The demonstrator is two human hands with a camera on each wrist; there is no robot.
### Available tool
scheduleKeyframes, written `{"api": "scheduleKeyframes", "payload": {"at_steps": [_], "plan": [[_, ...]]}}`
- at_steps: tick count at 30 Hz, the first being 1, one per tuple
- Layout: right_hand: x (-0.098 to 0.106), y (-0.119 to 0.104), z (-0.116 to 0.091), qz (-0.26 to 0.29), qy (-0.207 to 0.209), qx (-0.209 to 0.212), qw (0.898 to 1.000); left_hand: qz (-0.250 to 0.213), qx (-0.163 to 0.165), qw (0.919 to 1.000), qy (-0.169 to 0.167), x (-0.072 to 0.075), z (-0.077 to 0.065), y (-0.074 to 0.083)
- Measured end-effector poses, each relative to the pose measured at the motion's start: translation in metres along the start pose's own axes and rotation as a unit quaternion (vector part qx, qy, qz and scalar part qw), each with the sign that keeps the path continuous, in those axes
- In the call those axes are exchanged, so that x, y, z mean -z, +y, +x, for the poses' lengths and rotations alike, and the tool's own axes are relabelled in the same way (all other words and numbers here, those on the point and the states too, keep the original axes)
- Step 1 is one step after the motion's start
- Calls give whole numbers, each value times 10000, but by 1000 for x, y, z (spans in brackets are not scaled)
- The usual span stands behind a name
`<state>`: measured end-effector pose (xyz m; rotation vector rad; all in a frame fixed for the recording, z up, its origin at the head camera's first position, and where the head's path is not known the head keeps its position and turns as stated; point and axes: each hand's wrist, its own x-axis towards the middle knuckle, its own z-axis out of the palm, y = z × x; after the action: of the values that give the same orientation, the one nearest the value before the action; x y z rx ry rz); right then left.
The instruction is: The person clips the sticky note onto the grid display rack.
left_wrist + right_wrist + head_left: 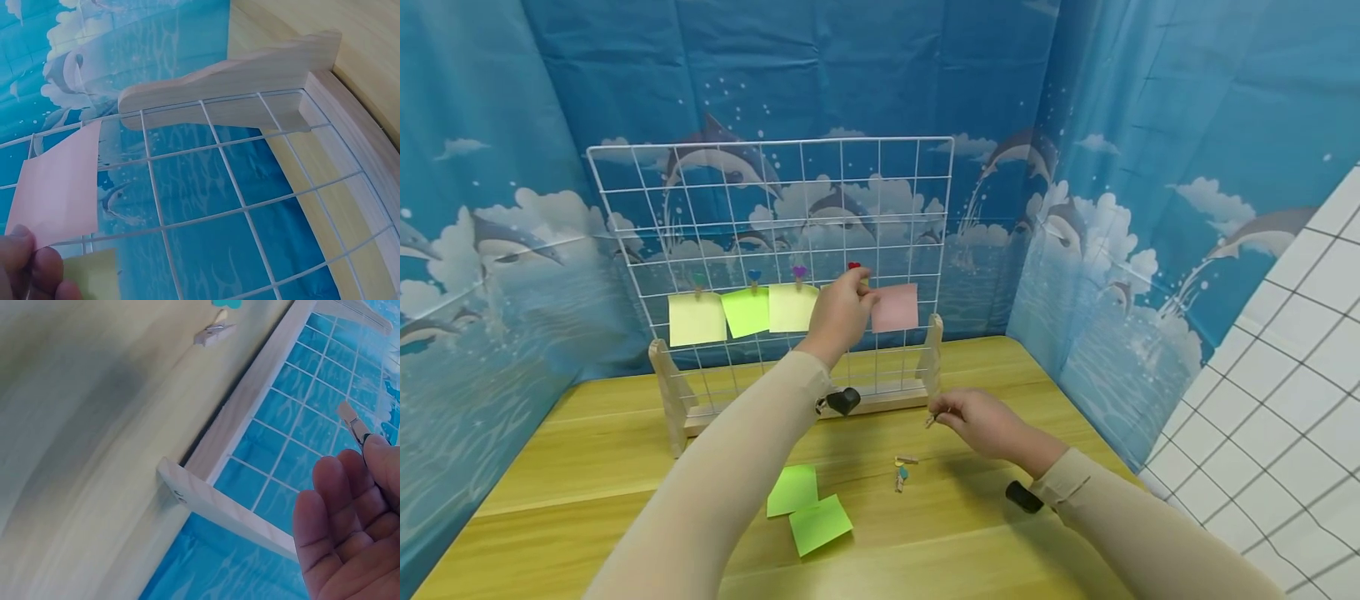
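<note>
A white wire grid (842, 183) stands upright in wooden feet. My left hand (841, 315) pinches the left edge of a pink sticky note (897, 308) against the grid's front. Beside that hand, a red heart clothespin (854, 265) shows above, and a yellow note (94, 272) is partly hidden. Between the thumb and finger of my right hand (981, 423) is a small wooden clothespin (351, 419), held in front of the grid's right foot. Further left on the grid hang a pale yellow note (697, 320), a green note (747, 312) and another yellow note (792, 308), each under a clothespin.
Two green sticky notes (820, 525) lie on the wooden table (580, 500) at the front. Right of them lie loose clothespins, one with a teal top (902, 477) and one lying sideways (907, 460). Dolphin-print curtains (880, 75) enclose the back and sides.
</note>
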<state>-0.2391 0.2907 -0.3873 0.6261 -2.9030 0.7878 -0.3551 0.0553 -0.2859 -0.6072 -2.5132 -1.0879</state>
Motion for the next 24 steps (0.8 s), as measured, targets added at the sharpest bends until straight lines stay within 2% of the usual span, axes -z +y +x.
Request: {"api": "scheduleKeyframes", "payload": {"at_steps": [11, 17, 24], "plan": [[19, -7, 9, -13, 323, 284, 9991, 220, 195, 9995, -69, 1, 7, 6], [29, -13, 14, -87, 364, 335, 9987, 242, 320, 9992, 22, 0, 10, 8], [46, -23, 30, -119, 833, 551, 9949, 284, 288, 9991, 104, 0, 11, 8]]}}
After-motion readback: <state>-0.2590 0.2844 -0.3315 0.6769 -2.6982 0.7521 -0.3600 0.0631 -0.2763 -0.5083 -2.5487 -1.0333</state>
